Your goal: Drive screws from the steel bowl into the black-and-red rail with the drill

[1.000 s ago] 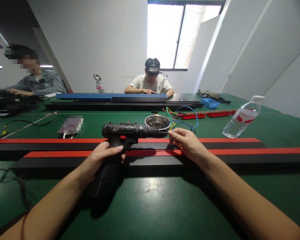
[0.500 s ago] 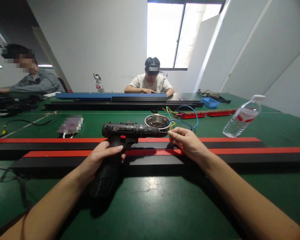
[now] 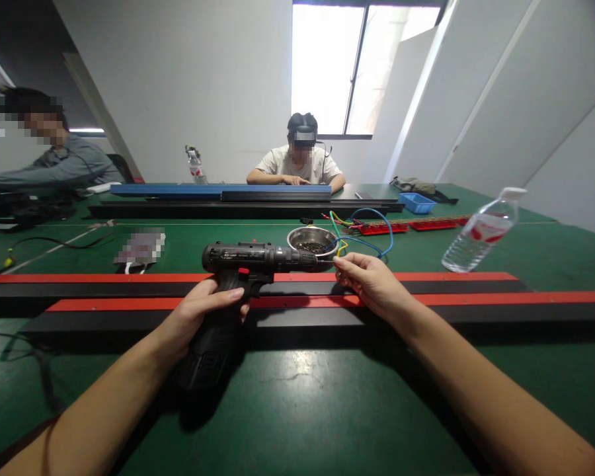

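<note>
A black cordless drill (image 3: pixel 245 259) lies sideways in my left hand (image 3: pixel 205 305), whose fingers wrap round its handle with the thumb along the side. Its thin bit points right. At the tip of the bit, my right hand (image 3: pixel 364 281) is closed in a pinch of thumb and forefinger; whatever sits between those fingertips is too small to make out. Just behind the bit stands a steel bowl (image 3: pixel 297 238) with many small dark screws in it. Below both hands run two long black bars with red top strips (image 3: pixel 317 301).
A tilted-looking water bottle (image 3: pixel 478 235) stands at the right. Blue, green and yellow wires (image 3: pixel 389 241) loop behind the bowl near red parts (image 3: pixel 384 229). Farther back are long blue and black bars (image 3: pixel 178 192) and a blue basket (image 3: pixel 416 203). Two people sit across and at the left.
My hands and the drill stay almost still, with the right fingertips at the bit. The person at the left has leaned slightly farther left.
</note>
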The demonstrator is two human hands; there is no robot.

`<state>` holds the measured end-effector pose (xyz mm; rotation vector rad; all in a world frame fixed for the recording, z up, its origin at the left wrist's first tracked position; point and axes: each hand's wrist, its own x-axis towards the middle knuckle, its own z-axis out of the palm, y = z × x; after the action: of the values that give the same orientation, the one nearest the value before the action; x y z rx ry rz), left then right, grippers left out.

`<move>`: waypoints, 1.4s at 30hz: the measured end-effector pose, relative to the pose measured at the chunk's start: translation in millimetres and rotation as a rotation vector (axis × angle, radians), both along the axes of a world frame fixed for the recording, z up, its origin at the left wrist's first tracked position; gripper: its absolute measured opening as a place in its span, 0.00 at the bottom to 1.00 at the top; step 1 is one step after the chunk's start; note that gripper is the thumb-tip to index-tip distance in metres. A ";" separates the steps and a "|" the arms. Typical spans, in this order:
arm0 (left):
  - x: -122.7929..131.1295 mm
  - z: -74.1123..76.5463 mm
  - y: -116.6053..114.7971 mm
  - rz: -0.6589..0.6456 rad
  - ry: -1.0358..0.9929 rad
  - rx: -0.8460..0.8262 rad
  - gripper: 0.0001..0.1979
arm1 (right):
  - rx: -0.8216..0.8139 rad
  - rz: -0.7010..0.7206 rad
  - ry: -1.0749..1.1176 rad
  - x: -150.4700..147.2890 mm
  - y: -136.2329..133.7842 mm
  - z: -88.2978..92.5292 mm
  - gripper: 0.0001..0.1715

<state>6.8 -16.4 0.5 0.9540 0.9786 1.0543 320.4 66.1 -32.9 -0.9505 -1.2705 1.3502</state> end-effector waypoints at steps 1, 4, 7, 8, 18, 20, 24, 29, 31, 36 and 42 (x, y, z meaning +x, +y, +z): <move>-0.2 -0.1 0.0 0.000 -0.001 0.000 0.14 | -0.002 -0.003 0.000 0.1 0.0 0.1 0.24; -1.0 -0.8 -0.1 -0.002 -0.019 -0.016 0.13 | -0.010 -0.006 0.014 0.7 -0.1 0.6 0.23; -1.5 -1.4 -0.1 -0.005 -0.023 -0.025 0.14 | -0.021 0.006 0.035 1.2 0.0 1.2 0.23; -1.6 -1.5 -0.1 -0.005 -0.019 -0.026 0.14 | -0.024 0.011 0.041 1.3 -0.1 1.3 0.23; 1.0 1.3 -1.5 -0.005 -0.020 -0.006 0.13 | -0.013 -0.002 -0.007 -0.4 -1.1 2.4 0.26; 1.2 1.6 -1.4 -0.005 -0.009 -0.006 0.13 | -0.011 -0.005 -0.013 -0.2 -1.1 2.7 0.26; 0.5 1.6 -0.9 -0.014 0.005 0.003 0.14 | -0.014 -0.003 0.001 0.5 -0.7 2.8 0.26; 0.6 1.3 -0.8 0.008 0.015 -0.010 0.14 | -0.011 0.003 0.021 0.9 -0.3 1.8 0.24; 0.9 1.1 -0.5 0.019 0.027 -0.006 0.14 | -0.014 0.001 0.021 0.8 -0.4 1.7 0.24; 0.5 -1.0 0.9 0.036 0.043 -0.009 0.12 | -0.026 0.005 0.039 0.5 -0.8 1.9 0.23; 0.6 -1.7 1.0 0.040 0.057 -0.004 0.12 | -0.025 0.002 0.046 1.5 0.0 0.1 0.23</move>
<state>7.5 -15.4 -1.2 0.9693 1.0504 1.0624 321.9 66.1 -32.8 -0.9302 -1.2224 1.3850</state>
